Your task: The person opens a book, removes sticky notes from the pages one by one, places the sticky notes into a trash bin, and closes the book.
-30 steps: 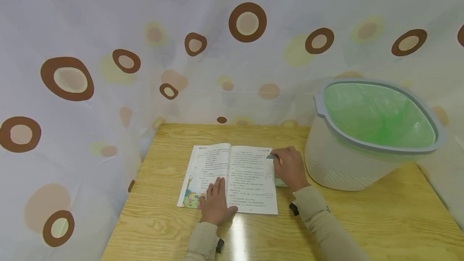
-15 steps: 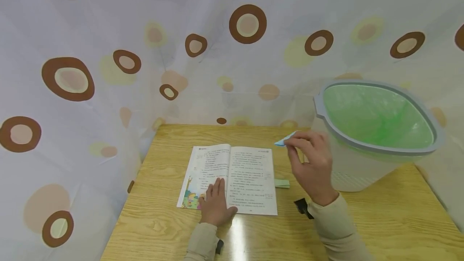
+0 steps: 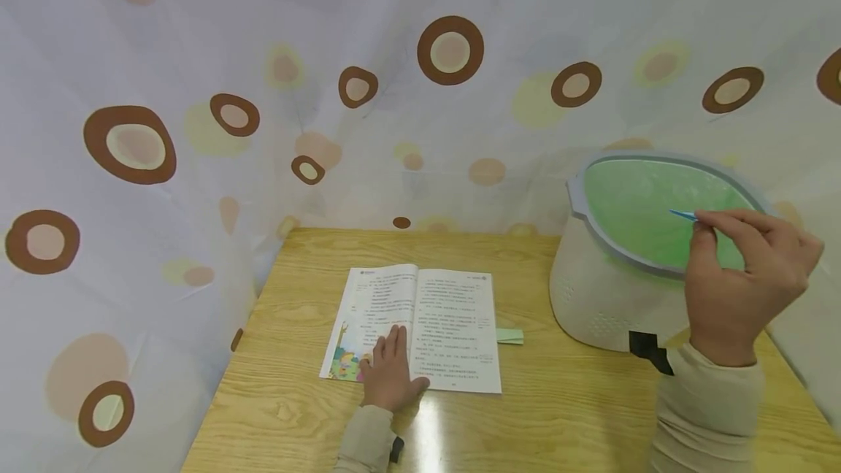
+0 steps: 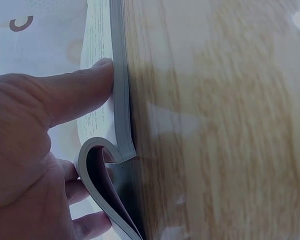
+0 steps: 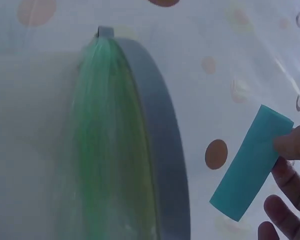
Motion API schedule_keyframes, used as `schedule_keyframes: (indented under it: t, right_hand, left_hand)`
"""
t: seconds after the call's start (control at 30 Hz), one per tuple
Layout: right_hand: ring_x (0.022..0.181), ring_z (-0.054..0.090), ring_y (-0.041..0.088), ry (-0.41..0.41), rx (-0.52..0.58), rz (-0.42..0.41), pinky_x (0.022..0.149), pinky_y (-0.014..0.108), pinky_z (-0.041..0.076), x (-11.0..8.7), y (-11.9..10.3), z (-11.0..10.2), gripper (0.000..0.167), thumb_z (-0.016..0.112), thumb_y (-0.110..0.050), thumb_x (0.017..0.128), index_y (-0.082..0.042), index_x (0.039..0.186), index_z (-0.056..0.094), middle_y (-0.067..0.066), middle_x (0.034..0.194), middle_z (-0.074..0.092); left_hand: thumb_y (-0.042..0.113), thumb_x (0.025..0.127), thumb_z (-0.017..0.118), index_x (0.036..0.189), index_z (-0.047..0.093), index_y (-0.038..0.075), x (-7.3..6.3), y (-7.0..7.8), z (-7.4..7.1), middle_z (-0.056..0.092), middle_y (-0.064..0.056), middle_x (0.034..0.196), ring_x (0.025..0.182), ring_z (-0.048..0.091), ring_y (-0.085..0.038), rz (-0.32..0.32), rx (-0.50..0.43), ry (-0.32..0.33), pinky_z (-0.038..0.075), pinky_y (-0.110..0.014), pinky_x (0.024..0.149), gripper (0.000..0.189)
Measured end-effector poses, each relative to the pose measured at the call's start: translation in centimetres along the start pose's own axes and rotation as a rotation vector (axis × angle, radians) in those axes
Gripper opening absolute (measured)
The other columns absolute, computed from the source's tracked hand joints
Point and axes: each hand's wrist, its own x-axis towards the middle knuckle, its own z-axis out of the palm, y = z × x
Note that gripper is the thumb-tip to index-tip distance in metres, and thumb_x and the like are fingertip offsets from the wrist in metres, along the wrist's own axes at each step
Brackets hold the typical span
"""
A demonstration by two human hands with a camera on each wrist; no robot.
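An open book (image 3: pixel 453 320) with printed pages lies on the table, a coloured picture at its lower left. My left hand (image 3: pixel 390 372) rests on it near the spine, fingers spread over the left page and thumb at the lower edge of the right one. Between thumb and fingertips, my right hand (image 3: pixel 749 287) pinches a blue sticky note strip (image 5: pixel 252 162). Hand and strip are raised over the near right side of a white bin (image 3: pixel 585 305) lined with a green bag (image 3: pixel 631 203). In the head view the strip appears nearly edge-on.
A pale green paper strip (image 3: pixel 510 336) sticks out from under the book's right edge. The bin's grey rim (image 3: pixel 574 195) stands well above the wooden table (image 3: pixel 282 414). A patterned curtain (image 3: pixel 368 20) hangs behind and along the left.
My right hand has pulled the blue strip away from the book's upper right edge and carried it up and right to the bin. The left hand stays in place on the book.
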Motion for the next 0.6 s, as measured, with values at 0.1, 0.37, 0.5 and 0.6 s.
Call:
schedule_keyframes:
  t: [0.1, 0.37, 0.5, 0.6]
  right_hand:
    - [0.097, 0.034, -0.008, -0.005, -0.086, 0.038, 0.1, 0.027, 0.029, 0.4, 1.9, -0.7, 0.024, 0.062, -0.015, 0.093, 0.004, 0.09, 0.078, -0.014, 0.098, 0.068]
    - [0.093, 0.032, -0.018, -0.117, -0.15, 0.104, 0.097, 0.028, 0.03, -0.2, 3.6, -0.2, 0.021, 0.063, -0.011, 0.094, 0.003, 0.101, 0.076, 0.03, 0.099, 0.072]
    - [0.09, 0.03, -0.019, -0.127, -0.16, 0.107, 0.098, 0.028, 0.028, -0.5, 3.8, 0.0, 0.019, 0.062, -0.006, 0.092, 0.007, 0.095, 0.076, 0.034, 0.098, 0.07]
    - [0.089, 0.03, -0.02, -0.136, -0.165, 0.081, 0.1, 0.027, 0.025, -0.5, 4.1, 0.0, 0.019, 0.061, -0.004, 0.092, 0.009, 0.092, 0.075, 0.035, 0.097, 0.069]
  left_hand:
    - [0.042, 0.079, 0.079, 0.156, 0.025, 0.005, 0.0, 0.0, 0.2, 0.025, -0.015, 0.164, 0.147, 0.028, -0.044, 0.009, 0.004, 0.004, 0.029, -0.074, 0.106, 0.101]
    - [0.041, 0.079, 0.079, 0.156, 0.025, 0.006, -0.1, 0.2, -0.2, 0.026, -0.015, 0.164, 0.147, 0.028, -0.044, -0.006, -0.004, 0.0, 0.028, -0.074, 0.107, 0.101]
    - [0.04, 0.079, 0.079, 0.156, 0.025, 0.005, -0.1, 0.3, -0.2, 0.024, -0.015, 0.164, 0.148, 0.026, -0.044, -0.002, -0.025, -0.009, 0.026, -0.076, 0.108, 0.101]
    - [0.039, 0.079, 0.079, 0.156, 0.024, 0.005, -0.1, 0.2, -0.1, 0.024, -0.015, 0.165, 0.148, 0.026, -0.045, -0.005, -0.028, -0.006, 0.025, -0.075, 0.108, 0.101]
